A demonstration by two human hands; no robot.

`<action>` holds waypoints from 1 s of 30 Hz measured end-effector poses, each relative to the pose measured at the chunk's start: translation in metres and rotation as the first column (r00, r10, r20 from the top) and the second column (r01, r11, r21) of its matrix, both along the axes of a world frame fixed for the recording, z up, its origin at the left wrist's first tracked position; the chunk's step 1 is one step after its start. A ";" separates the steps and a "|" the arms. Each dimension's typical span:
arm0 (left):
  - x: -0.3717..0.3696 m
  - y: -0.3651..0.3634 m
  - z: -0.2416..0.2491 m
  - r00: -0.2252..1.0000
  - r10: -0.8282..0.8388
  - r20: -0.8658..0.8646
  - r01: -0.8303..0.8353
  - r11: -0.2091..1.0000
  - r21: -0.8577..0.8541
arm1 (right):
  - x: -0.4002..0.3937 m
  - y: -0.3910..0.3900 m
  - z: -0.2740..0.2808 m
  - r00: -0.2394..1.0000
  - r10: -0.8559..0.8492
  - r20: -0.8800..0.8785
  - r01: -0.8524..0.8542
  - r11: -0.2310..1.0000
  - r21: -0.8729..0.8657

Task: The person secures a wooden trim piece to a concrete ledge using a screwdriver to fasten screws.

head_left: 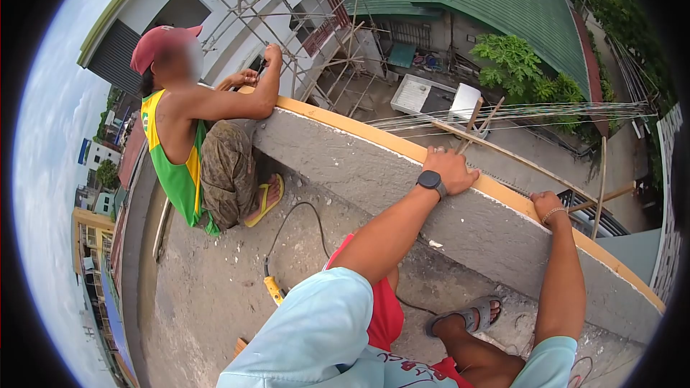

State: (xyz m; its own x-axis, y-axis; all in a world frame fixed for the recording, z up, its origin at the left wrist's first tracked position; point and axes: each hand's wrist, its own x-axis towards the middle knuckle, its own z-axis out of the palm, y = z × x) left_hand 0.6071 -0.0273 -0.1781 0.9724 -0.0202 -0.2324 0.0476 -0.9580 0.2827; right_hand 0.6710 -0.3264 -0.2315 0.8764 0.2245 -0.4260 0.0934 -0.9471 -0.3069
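Note:
A long orange-yellow board (352,127) runs along the outer top edge of the rough grey concrete parapet (338,156). My left hand (447,169), with a dark watch at its wrist, grips the board near its middle, fingers curled over the far edge. Farther right, my right hand (549,208) holds the same board, a bracelet on that wrist. The fingertips of both hands are partly hidden beyond the edge. Up at the board's far left end, a co-worker (176,111) in a red cap leans over the parapet with both hands at a small dark tool I cannot make out.
A yellow power tool (273,290) with a black cord lies on the concrete floor (201,302). Beyond the parapet is a drop to a yard, with wires (560,111), wooden poles (510,154), bamboo scaffolding (287,25) and a green roof (496,7).

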 end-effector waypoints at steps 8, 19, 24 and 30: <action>0.000 0.000 0.000 1.000 -0.003 0.019 0.002 1.000 0.009 | 0.017 -0.022 -0.046 0.995 0.093 0.030 -0.093 0.996 -0.014; 0.001 0.001 -0.002 1.000 -0.008 -0.007 0.008 1.000 0.011 | 0.006 -0.010 -0.020 0.997 0.061 0.055 -0.062 0.998 0.017; 0.001 0.000 -0.004 1.000 -0.004 0.009 0.004 1.000 0.012 | 0.000 0.003 0.005 1.000 -0.005 -0.020 0.005 1.000 -0.013; 0.001 0.000 -0.001 1.000 -0.002 -0.006 0.002 1.000 0.003 | -0.002 0.006 0.011 0.999 -0.035 -0.025 0.035 0.999 -0.004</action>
